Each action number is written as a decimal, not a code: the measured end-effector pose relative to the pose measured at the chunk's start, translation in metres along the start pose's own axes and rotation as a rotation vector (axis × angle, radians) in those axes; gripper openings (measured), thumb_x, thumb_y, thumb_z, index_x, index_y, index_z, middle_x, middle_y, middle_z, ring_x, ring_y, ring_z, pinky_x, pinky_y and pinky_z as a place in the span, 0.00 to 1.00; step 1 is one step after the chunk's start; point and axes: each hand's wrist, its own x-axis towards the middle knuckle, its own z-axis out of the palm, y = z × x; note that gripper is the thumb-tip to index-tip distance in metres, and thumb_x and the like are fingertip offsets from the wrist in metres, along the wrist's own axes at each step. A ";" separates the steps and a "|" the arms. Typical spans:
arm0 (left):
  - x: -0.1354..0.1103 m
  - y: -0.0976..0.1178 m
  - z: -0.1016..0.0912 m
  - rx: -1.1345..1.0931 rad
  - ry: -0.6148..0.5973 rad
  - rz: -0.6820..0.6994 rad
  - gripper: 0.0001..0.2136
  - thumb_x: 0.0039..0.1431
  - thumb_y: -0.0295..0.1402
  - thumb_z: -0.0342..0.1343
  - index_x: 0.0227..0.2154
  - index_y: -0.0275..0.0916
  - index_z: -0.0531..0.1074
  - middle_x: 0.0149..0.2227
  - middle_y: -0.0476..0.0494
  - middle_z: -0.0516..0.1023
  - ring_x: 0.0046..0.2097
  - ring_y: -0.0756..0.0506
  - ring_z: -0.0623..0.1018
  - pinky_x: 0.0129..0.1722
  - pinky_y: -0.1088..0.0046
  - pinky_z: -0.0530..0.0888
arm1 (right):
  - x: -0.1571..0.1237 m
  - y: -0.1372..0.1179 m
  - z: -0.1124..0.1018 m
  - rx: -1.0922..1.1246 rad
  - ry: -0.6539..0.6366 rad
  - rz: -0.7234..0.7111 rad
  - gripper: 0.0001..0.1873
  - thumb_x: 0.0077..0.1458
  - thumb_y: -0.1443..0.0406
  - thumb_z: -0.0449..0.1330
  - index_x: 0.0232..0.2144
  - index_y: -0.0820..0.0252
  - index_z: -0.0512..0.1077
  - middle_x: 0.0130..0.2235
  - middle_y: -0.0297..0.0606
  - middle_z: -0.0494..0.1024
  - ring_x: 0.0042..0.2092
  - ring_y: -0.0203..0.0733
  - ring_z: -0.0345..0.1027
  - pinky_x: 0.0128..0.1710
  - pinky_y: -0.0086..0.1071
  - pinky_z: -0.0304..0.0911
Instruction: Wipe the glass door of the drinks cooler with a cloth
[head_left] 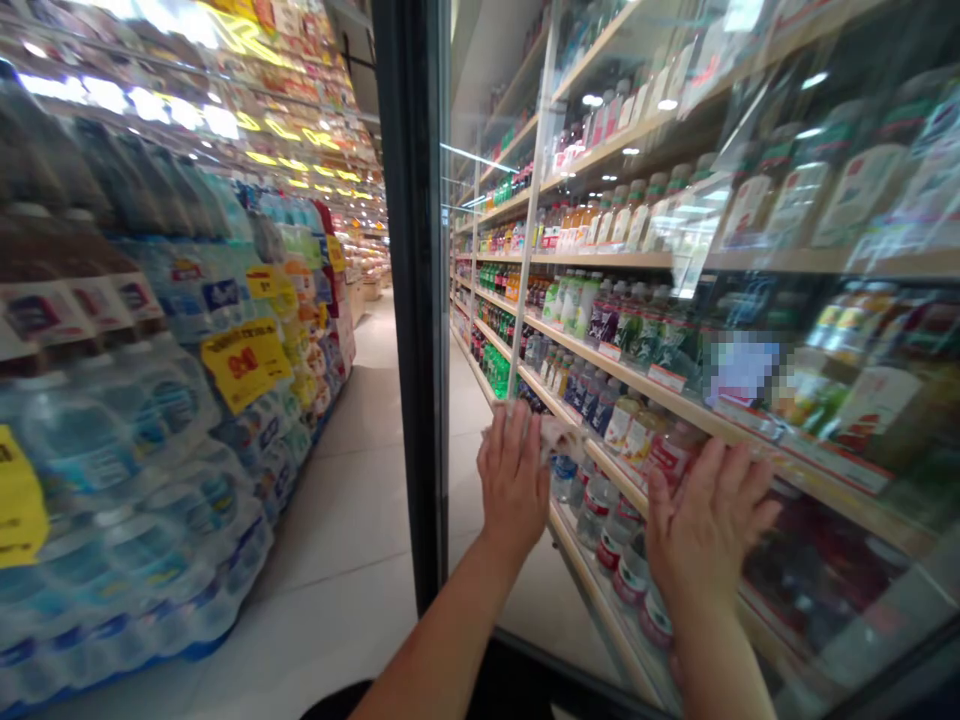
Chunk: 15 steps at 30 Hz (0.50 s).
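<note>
A pale, crumpled cloth (564,437) lies under the fingers of my left hand (515,490), which holds it against the glass door (517,600). Part of the cloth sticks out to the right of the fingertips. My right hand (705,530) is further right, open, its fingers spread and slightly blurred. It is at the glass and holds nothing; whether the whole palm touches the pane I cannot tell. Through the glass show shelves with many drink bottles (630,425).
The door's black frame (420,300) stands upright left of my hands. Beyond it runs a tiled aisle floor (337,480). Stacked packs of bottled water (142,480) line the left side, with yellow price signs (246,362). Reflections cross the glass at the upper right.
</note>
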 end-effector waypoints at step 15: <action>0.035 -0.017 0.003 -0.059 0.001 0.239 0.28 0.68 0.22 0.49 0.69 0.45 0.59 0.71 0.39 0.60 0.74 0.38 0.51 0.70 0.52 0.60 | 0.000 -0.010 0.008 0.027 0.038 0.043 0.43 0.69 0.55 0.52 0.74 0.63 0.36 0.72 0.67 0.48 0.73 0.73 0.36 0.61 0.78 0.42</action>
